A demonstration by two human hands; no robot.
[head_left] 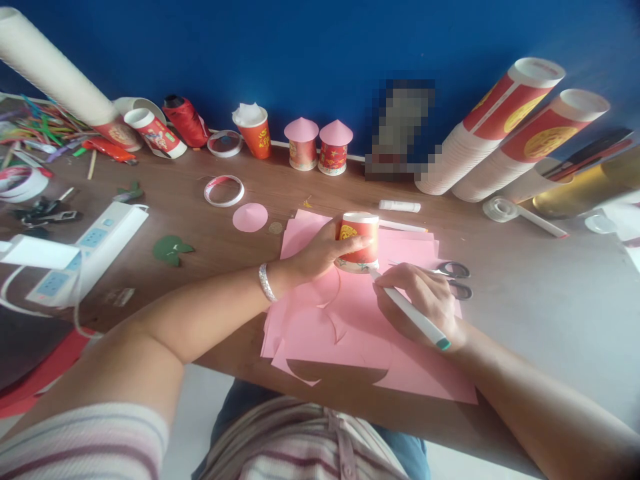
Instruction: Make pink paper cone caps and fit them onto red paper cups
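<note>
My left hand (pixel 325 252) is wrapped round a red paper cup (pixel 367 250) with a gold print, held upside down over pink paper sheets (pixel 350 333). Small green marks show on the cup's white band near its lower edge. In my right hand (pixel 420 300) is a white marker (pixel 417 319) with a green end, its tip at or very near that band. Black-handled scissors (pixel 454 270) lie partly behind my right hand. Cut curves and scraps of pink paper are below the cup.
Two cups with pink cone tops (pixel 301 143) stand by the blue wall. Tall cup stacks (pixel 493 133) lean at the right. A power strip (pixel 90 250), green scrap (pixel 171 250), tape roll (pixel 224 191), pink disc (pixel 250 217) and glue stick (pixel 399 206) lie around.
</note>
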